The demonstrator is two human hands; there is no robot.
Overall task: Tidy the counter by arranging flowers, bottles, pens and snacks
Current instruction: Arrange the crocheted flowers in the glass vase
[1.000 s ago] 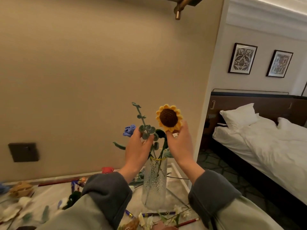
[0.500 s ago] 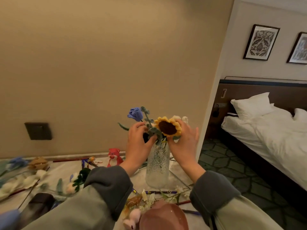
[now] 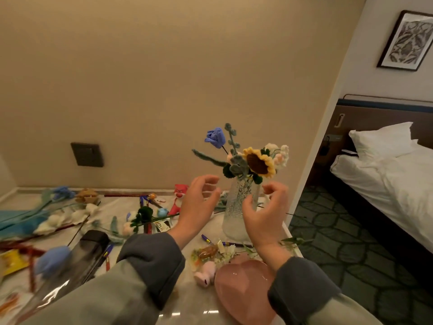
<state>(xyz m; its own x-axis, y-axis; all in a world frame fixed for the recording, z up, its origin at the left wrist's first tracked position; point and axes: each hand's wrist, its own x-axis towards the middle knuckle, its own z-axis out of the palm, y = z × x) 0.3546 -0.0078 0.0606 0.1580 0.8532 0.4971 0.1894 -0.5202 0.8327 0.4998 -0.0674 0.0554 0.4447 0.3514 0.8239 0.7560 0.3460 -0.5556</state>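
Beside the vase [image 3: 239, 207], the right hand [image 3: 264, 216] hides its lower edge.

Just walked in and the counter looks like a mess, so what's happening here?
A person is arranging crochet flowers in a glass vase on the counter. A sunflower and a blue rose stand in it. Both the left hand and the right hand are open beside the vase, holding nothing. More flowers, pens and a pink heart dish lie scattered around.
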